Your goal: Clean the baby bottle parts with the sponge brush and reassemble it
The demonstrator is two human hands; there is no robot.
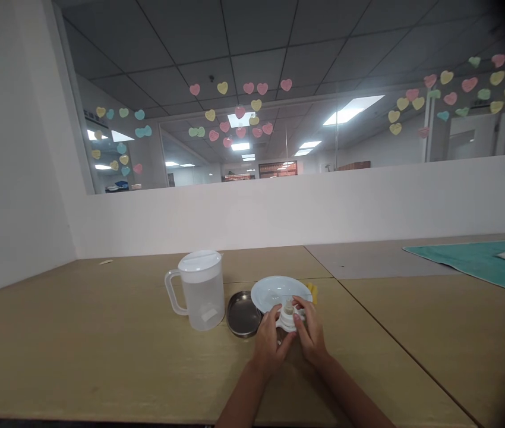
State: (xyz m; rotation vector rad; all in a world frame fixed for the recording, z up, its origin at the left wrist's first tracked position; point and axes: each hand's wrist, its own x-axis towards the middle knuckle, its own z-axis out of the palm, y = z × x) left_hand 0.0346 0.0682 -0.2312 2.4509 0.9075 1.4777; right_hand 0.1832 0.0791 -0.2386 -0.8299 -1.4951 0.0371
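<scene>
Just in front of a pale blue oval plate (261, 291), my left hand (269, 345) and my right hand (311, 334) close in from both sides on a small white round object (287, 321). It has stepped rims and a paler, knob-like top; its exact kind is not clear. The left fingers curl round its left side. On the right side, my right thumb and fingers grip it near the top. Something clear lies on the plate, too faint to name. To the left of the plate sits a shallow dark metal tray (242, 315).
A translucent pitcher (203, 297) with a white lid stands left of the metal tray. Something yellow (313, 292) shows behind the plate's right side. A teal mat (479, 261) covers the far right of the wooden table (101, 345). A wall with a window rises behind.
</scene>
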